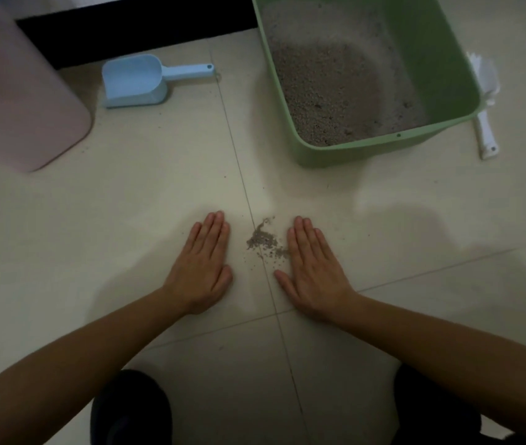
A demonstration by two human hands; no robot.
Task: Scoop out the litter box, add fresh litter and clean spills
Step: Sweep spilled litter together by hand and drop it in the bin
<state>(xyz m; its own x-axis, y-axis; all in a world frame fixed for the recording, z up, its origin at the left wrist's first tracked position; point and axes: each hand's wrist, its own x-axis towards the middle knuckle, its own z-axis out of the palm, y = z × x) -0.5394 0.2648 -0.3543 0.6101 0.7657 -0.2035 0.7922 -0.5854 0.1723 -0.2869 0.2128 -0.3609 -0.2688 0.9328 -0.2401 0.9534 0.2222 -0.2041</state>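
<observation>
Hands [202,268] [314,268] flat (spilled litter [264,240] between)

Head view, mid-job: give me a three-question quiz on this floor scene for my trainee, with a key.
1. True or false: the left hand and right hand lie flat, palms down, on the floor, one on each side of the spilled litter.
2. Multiple choice: the blue scoop lies A) inside the green litter box; B) on the floor to the left of it; C) in one of the hands.
3. Fill in: the white scoop lies on the floor at the box's ____ side.
Key: 1 true; 2 B; 3 right.
</observation>
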